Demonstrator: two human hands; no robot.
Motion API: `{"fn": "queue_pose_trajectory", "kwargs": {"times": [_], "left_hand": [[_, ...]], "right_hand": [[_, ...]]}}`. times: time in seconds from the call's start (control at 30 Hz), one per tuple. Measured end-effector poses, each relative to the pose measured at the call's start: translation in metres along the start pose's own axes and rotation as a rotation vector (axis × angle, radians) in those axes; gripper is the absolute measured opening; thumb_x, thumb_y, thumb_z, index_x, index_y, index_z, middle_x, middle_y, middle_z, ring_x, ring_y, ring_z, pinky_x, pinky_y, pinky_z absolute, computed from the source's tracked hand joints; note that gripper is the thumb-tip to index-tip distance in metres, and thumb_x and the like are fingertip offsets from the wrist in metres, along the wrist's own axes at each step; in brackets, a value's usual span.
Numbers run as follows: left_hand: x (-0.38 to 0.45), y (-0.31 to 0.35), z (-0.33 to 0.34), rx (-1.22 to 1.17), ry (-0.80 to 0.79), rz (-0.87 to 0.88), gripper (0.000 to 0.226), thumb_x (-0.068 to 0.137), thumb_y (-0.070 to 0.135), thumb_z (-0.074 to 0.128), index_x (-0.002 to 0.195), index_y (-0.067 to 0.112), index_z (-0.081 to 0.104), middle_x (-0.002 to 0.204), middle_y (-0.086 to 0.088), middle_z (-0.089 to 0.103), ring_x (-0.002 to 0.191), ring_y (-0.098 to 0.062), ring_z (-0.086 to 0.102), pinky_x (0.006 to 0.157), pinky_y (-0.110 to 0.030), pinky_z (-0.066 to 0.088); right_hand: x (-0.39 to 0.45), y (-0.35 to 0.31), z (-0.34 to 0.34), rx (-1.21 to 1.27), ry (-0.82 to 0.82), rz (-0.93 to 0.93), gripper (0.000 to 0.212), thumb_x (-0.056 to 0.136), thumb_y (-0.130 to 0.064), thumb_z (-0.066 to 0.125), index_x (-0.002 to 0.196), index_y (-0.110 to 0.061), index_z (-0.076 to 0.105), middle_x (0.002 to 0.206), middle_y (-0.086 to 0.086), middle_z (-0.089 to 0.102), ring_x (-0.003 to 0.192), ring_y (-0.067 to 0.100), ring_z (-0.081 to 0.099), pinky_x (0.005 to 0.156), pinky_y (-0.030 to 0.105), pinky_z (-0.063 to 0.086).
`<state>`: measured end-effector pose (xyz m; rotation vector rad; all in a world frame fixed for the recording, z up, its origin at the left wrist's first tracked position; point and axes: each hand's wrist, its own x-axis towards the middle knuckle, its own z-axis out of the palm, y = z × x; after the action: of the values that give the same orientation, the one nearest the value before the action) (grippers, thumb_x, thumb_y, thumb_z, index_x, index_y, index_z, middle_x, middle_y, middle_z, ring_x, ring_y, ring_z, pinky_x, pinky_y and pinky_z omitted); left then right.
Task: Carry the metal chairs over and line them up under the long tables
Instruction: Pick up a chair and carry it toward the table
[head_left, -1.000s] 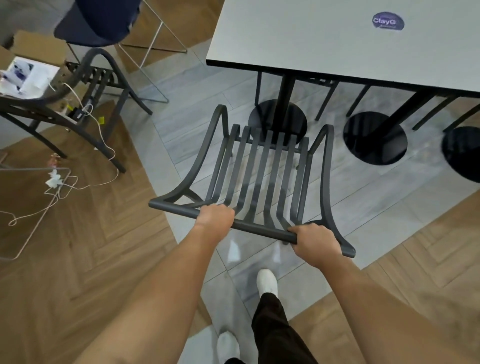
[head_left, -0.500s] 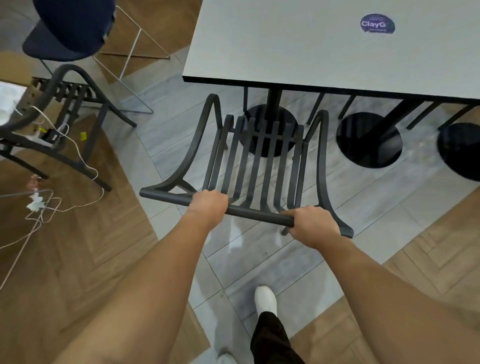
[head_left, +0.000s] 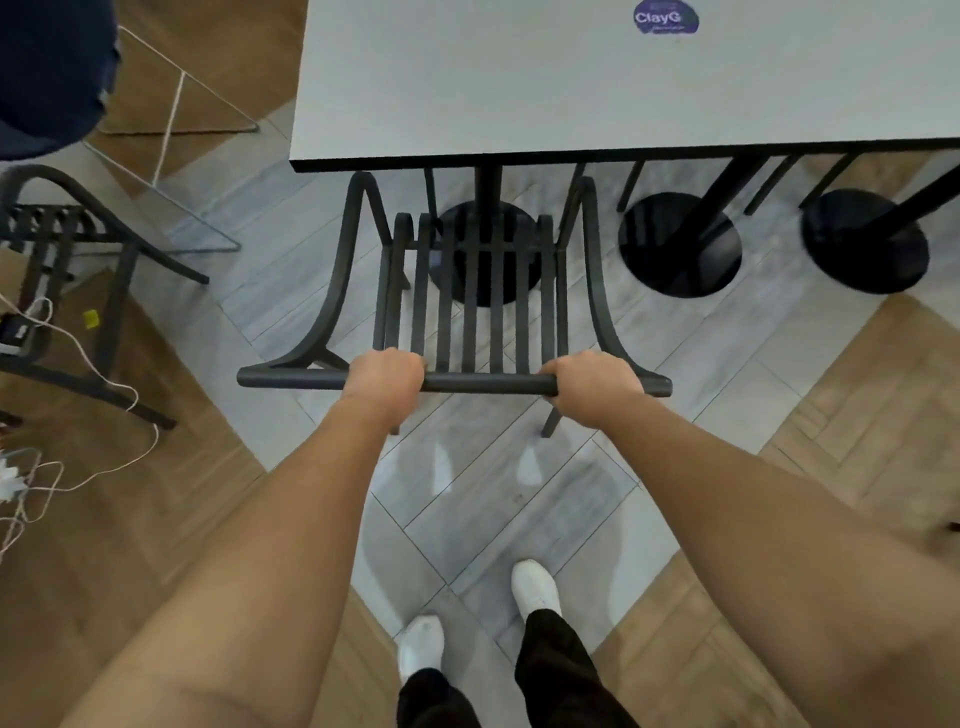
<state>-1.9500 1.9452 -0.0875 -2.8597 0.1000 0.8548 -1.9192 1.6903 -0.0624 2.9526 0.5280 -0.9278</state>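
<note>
Grey tiles (head_left: 498, 499) run beneath me. My left hand (head_left: 383, 379) and right hand (head_left: 592, 387) both curl tightly round the metal chair's (head_left: 467, 291) top rail; beyond them, its front meets the long table (head_left: 571, 93), stickered "ClayG" (head_left: 666, 18).

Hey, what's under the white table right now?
Under the white table: black post, round black bases, other dark chair legs, and the front tips of the slatted dark metal chair. The tabletop hides everything farther back.
</note>
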Motion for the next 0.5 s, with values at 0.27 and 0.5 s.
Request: {"fn": "queue_pose_trajectory", "kwargs": {"times": [0.27, 0.5], "left_hand": [[-0.005, -0.007, 0.003, -0.139, 0.096, 0.087, 0.017, 0.099, 0.022, 0.060, 0.116, 0.024, 0.059, 0.091, 0.002, 0.059, 0.091, -0.021, 0.057, 0.095, -0.042, 0.049], [-0.046, -0.004, -0.004, -0.375, 0.164, 0.314, 0.061, 0.098, 0.020, 0.063, 0.154, 0.023, 0.039, 0.145, -0.001, 0.044, 0.137, -0.023, 0.034, 0.117, -0.044, 0.032]], "right_hand": [[-0.042, -0.018, 0.008, 0.267, 0.180, 0.175, 0.031, 0.099, -0.043, 0.062, 0.117, -0.018, 0.063, 0.110, 0.004, 0.063, 0.114, 0.027, 0.050, 0.101, 0.039, 0.040], [-0.088, -0.041, 0.009, 0.540, 0.258, 0.293, 0.048, 0.102, -0.033, 0.057, 0.146, -0.016, 0.052, 0.158, 0.004, 0.040, 0.142, 0.025, 0.040, 0.116, 0.039, 0.033]]}}
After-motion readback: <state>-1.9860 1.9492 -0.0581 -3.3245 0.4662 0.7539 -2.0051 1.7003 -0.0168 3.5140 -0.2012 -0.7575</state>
